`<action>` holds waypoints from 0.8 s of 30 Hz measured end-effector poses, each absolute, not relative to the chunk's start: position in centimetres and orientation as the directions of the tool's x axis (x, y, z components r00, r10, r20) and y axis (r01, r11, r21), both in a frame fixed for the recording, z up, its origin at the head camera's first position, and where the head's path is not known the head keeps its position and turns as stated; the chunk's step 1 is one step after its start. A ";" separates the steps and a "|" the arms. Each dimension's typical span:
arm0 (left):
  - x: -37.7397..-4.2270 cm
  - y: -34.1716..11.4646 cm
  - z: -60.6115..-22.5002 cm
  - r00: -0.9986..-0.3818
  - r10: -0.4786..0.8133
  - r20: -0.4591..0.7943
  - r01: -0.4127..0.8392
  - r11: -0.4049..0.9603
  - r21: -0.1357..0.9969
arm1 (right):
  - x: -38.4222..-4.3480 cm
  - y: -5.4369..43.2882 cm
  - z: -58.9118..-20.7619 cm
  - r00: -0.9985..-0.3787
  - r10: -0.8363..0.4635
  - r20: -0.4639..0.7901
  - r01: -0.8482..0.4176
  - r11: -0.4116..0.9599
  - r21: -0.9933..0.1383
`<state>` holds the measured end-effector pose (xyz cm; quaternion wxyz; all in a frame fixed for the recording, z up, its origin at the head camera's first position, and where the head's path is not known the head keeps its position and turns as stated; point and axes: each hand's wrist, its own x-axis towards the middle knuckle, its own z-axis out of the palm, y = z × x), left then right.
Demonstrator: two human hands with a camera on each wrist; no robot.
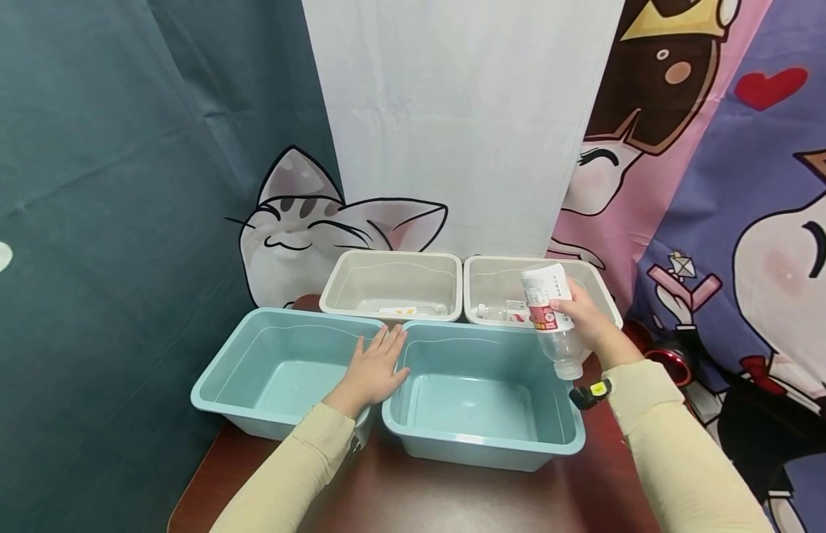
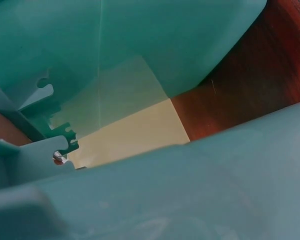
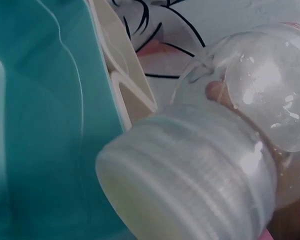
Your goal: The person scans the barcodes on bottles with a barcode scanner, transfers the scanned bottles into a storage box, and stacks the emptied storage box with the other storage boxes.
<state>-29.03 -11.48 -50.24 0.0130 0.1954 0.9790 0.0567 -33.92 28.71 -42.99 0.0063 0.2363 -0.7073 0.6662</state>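
My right hand [image 1: 583, 318] grips a clear plastic bottle [image 1: 558, 346] by its red-and-white labelled part, above the right rim of the right blue-green bin [image 1: 482, 446]. The bottle is tilted with its neck pointing down; the right wrist view shows the capped-looking bottle neck [image 3: 190, 170] up close. With fingers straight, my left hand [image 1: 371, 374] rests over the neighbouring rims of the left blue-green bin [image 1: 216, 377] and the right one. Only bin walls [image 2: 190, 195] and the gap between them show in the left wrist view, where the fingers are hidden.
Two beige bins stand behind: the left beige bin [image 1: 393, 257] has a clear bottle [image 1: 422, 309] lying in it, the right beige bin [image 1: 506, 263] a bottle with a red-marked label [image 1: 517, 311]. All stand on a reddish-brown table [image 1: 426, 496] before printed curtains [image 1: 453, 133].
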 end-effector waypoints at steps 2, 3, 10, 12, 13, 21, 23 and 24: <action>-29.0 -11.5 -50.3 -0.923 0.384 0.001 0.382 0.917 0.118 | -33.8 29.4 -42.7 -0.888 -0.327 0.322 -0.349 0.026 -0.937; -29.0 -11.5 -50.3 -0.923 0.384 0.002 0.382 0.917 0.119 | -33.7 29.7 -42.5 -0.890 -0.327 0.318 -0.351 0.046 -0.935; -29.0 -11.6 -50.4 -0.922 0.387 -0.001 0.384 0.915 0.122 | -32.9 32.2 -41.9 -0.911 -0.295 0.288 -0.354 0.199 -0.914; -29.1 -11.6 -50.4 -0.921 0.389 -0.001 0.385 0.914 0.126 | -32.8 33.0 -41.8 -0.914 -0.288 0.287 -0.359 0.241 -0.902; -29.1 -11.6 -50.5 -0.921 0.389 -0.003 0.386 0.914 0.126 | -32.7 33.3 -41.8 -0.916 -0.285 0.284 -0.360 0.267 -0.894; -29.0 -11.6 -50.4 -0.921 0.389 0.004 0.387 0.915 0.117 | -32.1 35.8 -40.9 -0.921 -0.274 0.278 -0.378 0.455 -0.806; -29.0 -11.6 -50.4 -0.921 0.389 0.007 0.387 0.914 0.117 | -32.0 36.3 -40.6 -0.918 -0.270 0.290 -0.390 0.492 -0.778; -29.0 -11.6 -50.4 -0.922 0.388 0.005 0.386 0.915 0.118 | -31.8 36.5 -40.4 -0.919 -0.265 0.293 -0.391 0.505 -0.770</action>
